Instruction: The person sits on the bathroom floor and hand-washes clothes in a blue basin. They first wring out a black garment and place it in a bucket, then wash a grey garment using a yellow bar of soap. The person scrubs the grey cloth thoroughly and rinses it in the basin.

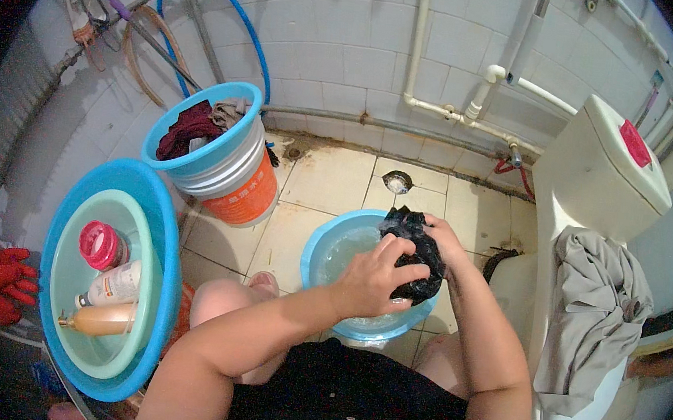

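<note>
A bunched black cloth, wet and crumpled, is held between my two hands over a light blue basin. My left hand grips it from the near left side, fingers curled over the front. On the right edge of the bundle, my right hand closes round it, with part of its fingers hidden behind the fabric. Cloudy, sudsy water fills the basin on the tiled floor. What kind of garment the black cloth is, I cannot tell.
At left, a green basin inside a blue one holds bottles and a pink jar. Dark red clothes lie in a basin on a white bucket. A grey garment covers the toilet. A drain lies beyond.
</note>
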`<state>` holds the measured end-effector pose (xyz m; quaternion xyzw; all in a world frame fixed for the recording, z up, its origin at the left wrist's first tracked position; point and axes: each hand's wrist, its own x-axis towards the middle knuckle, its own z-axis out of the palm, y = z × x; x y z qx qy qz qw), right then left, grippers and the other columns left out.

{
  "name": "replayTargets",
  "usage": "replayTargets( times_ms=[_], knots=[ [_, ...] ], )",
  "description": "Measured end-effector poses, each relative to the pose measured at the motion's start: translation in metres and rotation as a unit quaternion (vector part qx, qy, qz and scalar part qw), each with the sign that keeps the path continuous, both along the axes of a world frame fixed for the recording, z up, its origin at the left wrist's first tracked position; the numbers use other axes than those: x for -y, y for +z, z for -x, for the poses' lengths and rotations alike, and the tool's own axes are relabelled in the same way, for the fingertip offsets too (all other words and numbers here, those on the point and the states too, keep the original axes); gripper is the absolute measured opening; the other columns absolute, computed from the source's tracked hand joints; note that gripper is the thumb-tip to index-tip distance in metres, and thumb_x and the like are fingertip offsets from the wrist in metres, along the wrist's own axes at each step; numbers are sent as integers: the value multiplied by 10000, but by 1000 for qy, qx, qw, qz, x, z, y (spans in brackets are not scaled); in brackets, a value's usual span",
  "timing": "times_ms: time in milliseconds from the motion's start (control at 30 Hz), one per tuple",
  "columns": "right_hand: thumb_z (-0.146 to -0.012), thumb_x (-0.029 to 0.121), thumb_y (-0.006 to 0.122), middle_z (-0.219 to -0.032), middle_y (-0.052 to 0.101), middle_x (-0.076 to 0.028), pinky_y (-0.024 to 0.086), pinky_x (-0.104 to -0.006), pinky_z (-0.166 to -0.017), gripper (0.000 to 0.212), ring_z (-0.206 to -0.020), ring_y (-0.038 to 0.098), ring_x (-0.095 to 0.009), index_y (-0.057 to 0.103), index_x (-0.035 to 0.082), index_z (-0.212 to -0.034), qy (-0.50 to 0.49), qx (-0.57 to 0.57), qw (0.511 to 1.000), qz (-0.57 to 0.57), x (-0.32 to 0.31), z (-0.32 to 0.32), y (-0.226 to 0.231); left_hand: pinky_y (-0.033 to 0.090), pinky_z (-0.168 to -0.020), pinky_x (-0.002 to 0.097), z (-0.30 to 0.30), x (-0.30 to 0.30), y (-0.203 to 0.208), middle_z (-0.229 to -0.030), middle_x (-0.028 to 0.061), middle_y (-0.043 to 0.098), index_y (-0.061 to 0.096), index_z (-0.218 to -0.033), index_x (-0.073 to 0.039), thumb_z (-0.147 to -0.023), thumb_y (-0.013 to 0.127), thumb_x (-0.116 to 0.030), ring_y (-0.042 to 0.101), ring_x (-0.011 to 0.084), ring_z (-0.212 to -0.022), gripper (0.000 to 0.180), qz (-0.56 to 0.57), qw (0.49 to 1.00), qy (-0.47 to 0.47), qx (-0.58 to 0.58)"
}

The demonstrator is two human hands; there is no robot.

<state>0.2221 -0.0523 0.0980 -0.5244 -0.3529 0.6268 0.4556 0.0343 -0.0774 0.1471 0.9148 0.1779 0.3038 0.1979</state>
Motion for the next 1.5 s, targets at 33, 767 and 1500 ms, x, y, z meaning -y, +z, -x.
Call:
replayTargets(
  times_ms=[33,767,1500],
  knots=[
    [-804,42,488,-843,629,-62,495,-269,-613,187,-695,600,-140,604,27,-949,7,13,1000,-4,-1,-1,-11,498,-672,411,1,-2,-1,-1027,113,429,571,-985,-170,-520,743,-208,482,323,-946,498,13,1000,-2,-4],
    [-857,587,359,-1223,495,-167,361,-434,-981,695,-1128,472,-321,419,23,-1258,-25,-393,914,99,14,13,29,475,-788,365,1,-92,3,-929,90,613,579,-961,-42,-786,519,-240,592,226,-858,271,711,534,56,453],
    [-776,734,297,-1304,431,-108,311,-466,-1008,814,-1184,407,-310,406,120,-1298,-162,-463,871,-24,18,35,40,458,-832,371,-11,-101,10,-1010,66,606,580,-997,-73,-798,506,-298,580,231,-926,309,619,463,89,628]
  ],
)
